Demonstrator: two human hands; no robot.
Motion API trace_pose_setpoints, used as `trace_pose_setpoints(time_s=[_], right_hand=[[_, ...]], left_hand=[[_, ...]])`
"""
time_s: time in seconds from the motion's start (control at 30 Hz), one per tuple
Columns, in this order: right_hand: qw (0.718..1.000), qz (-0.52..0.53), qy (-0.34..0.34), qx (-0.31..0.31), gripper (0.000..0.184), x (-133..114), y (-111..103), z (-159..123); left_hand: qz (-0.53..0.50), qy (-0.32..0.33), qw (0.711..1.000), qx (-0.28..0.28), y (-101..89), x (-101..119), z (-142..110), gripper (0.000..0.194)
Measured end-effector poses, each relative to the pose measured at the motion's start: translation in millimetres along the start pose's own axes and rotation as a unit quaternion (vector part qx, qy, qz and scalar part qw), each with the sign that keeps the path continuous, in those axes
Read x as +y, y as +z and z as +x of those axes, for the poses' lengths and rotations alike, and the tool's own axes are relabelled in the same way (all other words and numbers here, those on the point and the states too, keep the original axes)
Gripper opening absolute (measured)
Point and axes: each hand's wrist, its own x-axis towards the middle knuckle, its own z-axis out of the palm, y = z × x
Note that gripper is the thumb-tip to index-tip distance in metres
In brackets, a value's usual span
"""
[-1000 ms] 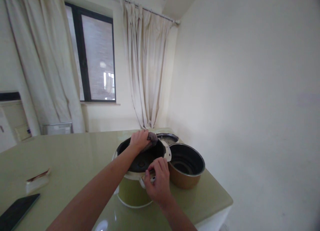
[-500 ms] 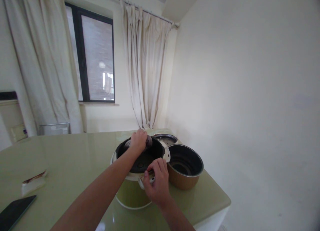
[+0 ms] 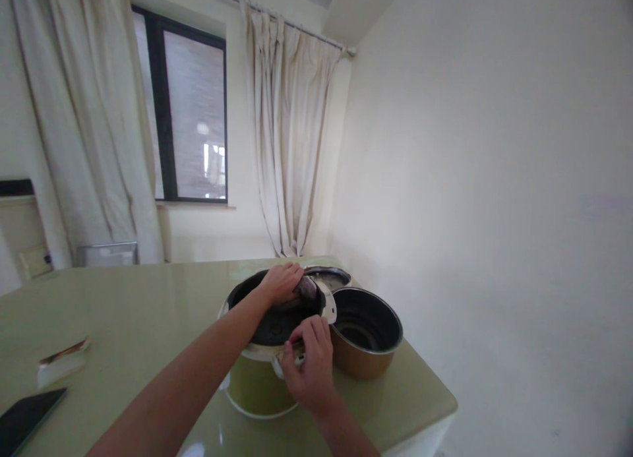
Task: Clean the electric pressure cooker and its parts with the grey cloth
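The left forearm [image 3: 182,374] runs from the table's near side up and over the left rim of the cooker [image 3: 262,386], elbow out of view, wrist bent so that the left hand [image 3: 281,283] lies palm down inside the opening by the far wall. Its fingers are curled over a grey cloth [image 3: 307,288], which bulges out to their right against the inner wall; the fingertips are hidden, so how firmly they press is hard to judge. The right forearm [image 3: 343,427] rises from the near edge, and the right hand [image 3: 312,355] pinches the cooker's near rim between thumb and bent fingers. The cooker stands upright near the table [image 3: 148,315]'s right edge, with a tan pot [image 3: 366,366], dark inside, just beside it on the side of that edge, and a round part [image 3: 336,281] with a dark rim behind, toward the far right corner. Well to the left lie a small packet [image 3: 62,366] and, nearer the near edge, a phone [image 3: 30,414]. Half a second ago the left hand was farther left along the far wall, with the cloth more beneath it; now both have swung right, while the right hand has kept its pinch on the same stretch of rim.
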Motion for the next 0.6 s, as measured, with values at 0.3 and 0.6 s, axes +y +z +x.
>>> trace_pose_setpoints(time_s=[0.3, 0.6], right_hand=[[1.000, 0.007, 0.006, -0.005, 0.010, -0.3, 0.1, 0.9], [1.000, -0.001, 0.017, -0.012, 0.009, -1.3, 0.9, 2.0]], left_hand=[[-0.008, -0.125, 0.992, 0.034, -1.4, -5.3, -2.9, 0.035], [-0.184, -0.383, 0.888, 0.176, -40.4, -42.0, -35.1, 0.048]])
